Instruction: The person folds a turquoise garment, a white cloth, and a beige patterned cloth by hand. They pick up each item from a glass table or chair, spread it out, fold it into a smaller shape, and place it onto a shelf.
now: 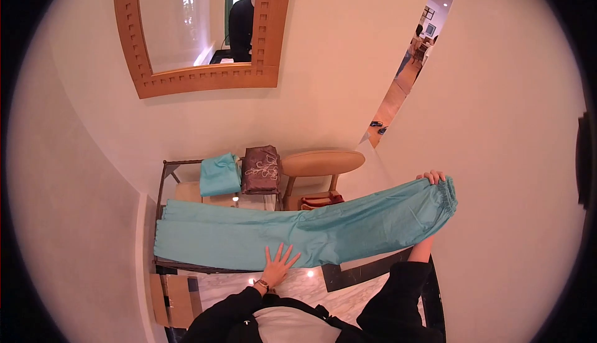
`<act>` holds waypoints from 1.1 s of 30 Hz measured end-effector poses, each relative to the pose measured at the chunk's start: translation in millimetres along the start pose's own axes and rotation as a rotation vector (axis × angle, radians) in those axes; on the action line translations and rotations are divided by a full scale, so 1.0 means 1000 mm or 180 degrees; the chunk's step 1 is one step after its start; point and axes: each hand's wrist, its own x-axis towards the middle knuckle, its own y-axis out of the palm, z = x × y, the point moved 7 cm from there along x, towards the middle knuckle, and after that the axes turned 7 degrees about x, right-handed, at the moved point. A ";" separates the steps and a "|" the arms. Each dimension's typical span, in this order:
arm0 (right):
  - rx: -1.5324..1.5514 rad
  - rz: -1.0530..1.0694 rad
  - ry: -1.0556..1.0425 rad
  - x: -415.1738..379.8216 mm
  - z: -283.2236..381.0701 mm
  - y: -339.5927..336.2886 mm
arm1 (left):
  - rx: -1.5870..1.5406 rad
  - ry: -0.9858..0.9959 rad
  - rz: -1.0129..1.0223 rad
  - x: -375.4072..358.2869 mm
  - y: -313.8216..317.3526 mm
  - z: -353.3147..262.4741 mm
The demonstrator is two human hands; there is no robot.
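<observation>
A pair of teal trousers (242, 237) with a gathered elastic waist stretches from left to right before me. Its two leg ends lie on the left over a dark-framed table (160, 184). With fingers spread, my left hand (278, 268) presses flat on the lower edge of the legs. My right hand (433, 177) is closed on the waist end, holding it up beyond the table at the right. That forearm passes behind the cloth, so only fingers show above it. Behind the trousers sit a folded teal cloth (221, 174) and a folded dark brown cloth (261, 172) with pale embroidery.
A wooden chair (323, 162) stands behind the table, with a dark red item (320, 201) on its seat. A cardboard box (177, 299) is on the floor at lower left. Above hangs a wood-framed mirror (205, 85). Through a narrow opening (407, 72), people show far off.
</observation>
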 end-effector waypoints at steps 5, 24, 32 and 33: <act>0.0077 0.0158 0.0136 0.002 -0.007 0.010 | -0.0375 -0.0145 -0.0179 0.006 -0.003 -0.003; -0.0455 0.0757 0.0559 0.029 -0.091 0.091 | -0.1221 -0.2217 -0.0771 -0.061 -0.006 0.152; -0.0545 0.0518 0.0688 0.024 -0.171 0.112 | -0.0635 -0.3222 -0.0494 -0.173 0.027 0.291; -0.0639 0.0496 0.0756 0.024 -0.184 0.108 | -0.0640 -0.3102 -0.0319 -0.176 0.030 0.295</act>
